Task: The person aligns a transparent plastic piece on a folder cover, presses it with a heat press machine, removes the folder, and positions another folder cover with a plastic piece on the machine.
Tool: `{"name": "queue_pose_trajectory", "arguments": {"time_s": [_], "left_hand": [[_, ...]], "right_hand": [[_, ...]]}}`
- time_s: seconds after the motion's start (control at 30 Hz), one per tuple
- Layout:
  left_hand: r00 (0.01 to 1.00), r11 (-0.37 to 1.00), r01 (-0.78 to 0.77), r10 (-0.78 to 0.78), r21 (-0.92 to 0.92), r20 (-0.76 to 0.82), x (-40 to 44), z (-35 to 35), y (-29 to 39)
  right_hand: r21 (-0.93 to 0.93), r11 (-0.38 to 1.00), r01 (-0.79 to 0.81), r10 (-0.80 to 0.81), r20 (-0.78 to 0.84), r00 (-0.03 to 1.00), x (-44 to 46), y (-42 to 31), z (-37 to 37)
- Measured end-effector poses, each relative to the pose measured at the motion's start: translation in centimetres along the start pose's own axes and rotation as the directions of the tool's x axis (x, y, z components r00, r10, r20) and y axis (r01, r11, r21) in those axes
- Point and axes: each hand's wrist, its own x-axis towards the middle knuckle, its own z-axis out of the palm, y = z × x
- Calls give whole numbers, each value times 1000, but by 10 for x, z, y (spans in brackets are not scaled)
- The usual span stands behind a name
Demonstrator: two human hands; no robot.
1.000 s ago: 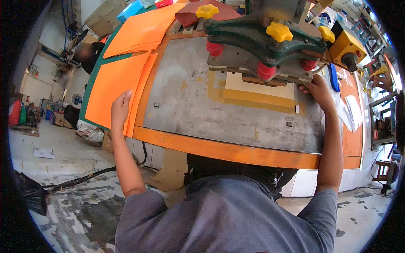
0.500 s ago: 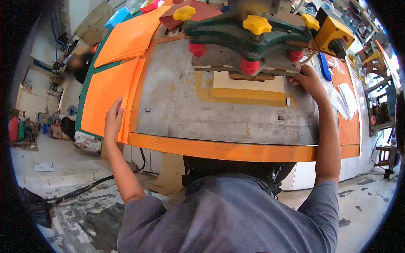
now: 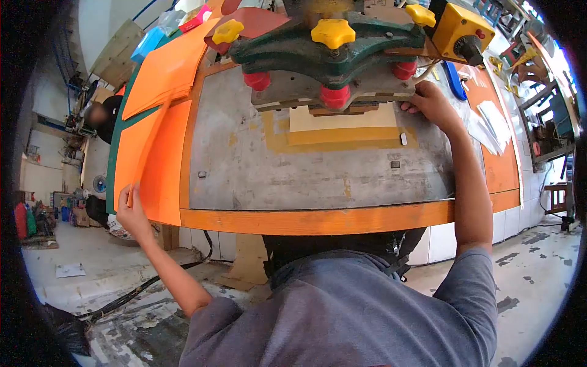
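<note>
My left hand [image 3: 133,215] pinches the near edge of an orange sheet [image 3: 145,156]. That sheet is raised and bent over the stack of orange sheets [image 3: 173,165] at the left of the table. Beside the right end of the heat press head [image 3: 306,64], my right hand [image 3: 435,109] has its fingers curled; anything inside them is hidden. The press has a dark green frame, yellow star knobs [image 3: 333,33] and red cylinders. Under it a cream board [image 3: 367,119] lies on a grey metal plate [image 3: 257,174], bordered by brown tape.
A second orange stack [image 3: 162,67] lies behind the first. A yellow control box [image 3: 463,33] with a dial stands at the right, near a blue tool [image 3: 454,81] and white papers [image 3: 492,125]. The wooden table edge [image 3: 293,221] runs in front of me. Another person [image 3: 109,119] is at far left.
My left hand has moved left and down and now lifts an orange sheet's edge off the stack. My right hand stays beside the press. The whole view has shifted slightly.
</note>
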Motion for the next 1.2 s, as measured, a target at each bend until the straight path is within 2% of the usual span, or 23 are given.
{"name": "queue_pose_trajectory", "arguments": {"time_s": [0.07,0.1,0.17,0.2,0.3,0.33,0.4,0.5,0.57,0.67,0.7,0.77,1.1,1.17,1.2], "left_hand": [[976,970,-192,173,-146,-130,-9,20,-1],[976,970,-191,172,-148,-132,-15,32,1],[937,910,-333,290,-248,-194,-30,53,12],[937,909,-334,290,-248,-196,-39,62,29],[913,822,-406,386,-400,-133,-75,88,80],[872,805,-481,482,-346,-89,-85,94,92],[819,777,-557,572,-294,-39,-103,104,117],[744,703,-623,668,-344,18,-128,116,148],[711,665,-611,699,-429,70,-140,122,159],[727,659,-592,685,-463,46,-146,123,174],[723,657,-595,689,-463,48,-146,121,178],[653,625,-637,749,-451,115,-145,119,186],[629,626,-602,754,-496,189,-156,129,201],[771,716,-412,604,-564,203,-158,128,198],[772,717,-411,602,-563,204,-156,129,195]], "right_hand": [[21,1000,13,-14,3,1000,2,6,0],[40,999,25,-25,5,1000,3,9,-1],[28,999,20,-21,10,1000,7,16,-4],[18,1000,14,-15,15,1000,8,17,-4],[27,999,39,-40,6,999,3,8,-2],[26,999,41,-41,6,999,3,9,-2],[66,997,34,-35,7,999,4,14,-2],[47,997,56,-57,35,998,9,22,-6],[49,998,48,-49,28,998,7,18,-4],[37,998,54,-55,19,998,0,6,0],[19,997,70,-70,18,997,-1,5,0],[20,998,57,-57,20,998,3,13,-2],[-2,995,100,-99,39,994,0,8,-2],[0,995,96,-96,32,995,-1,6,-1],[3,996,93,-93,26,995,-1,6,0]]}}
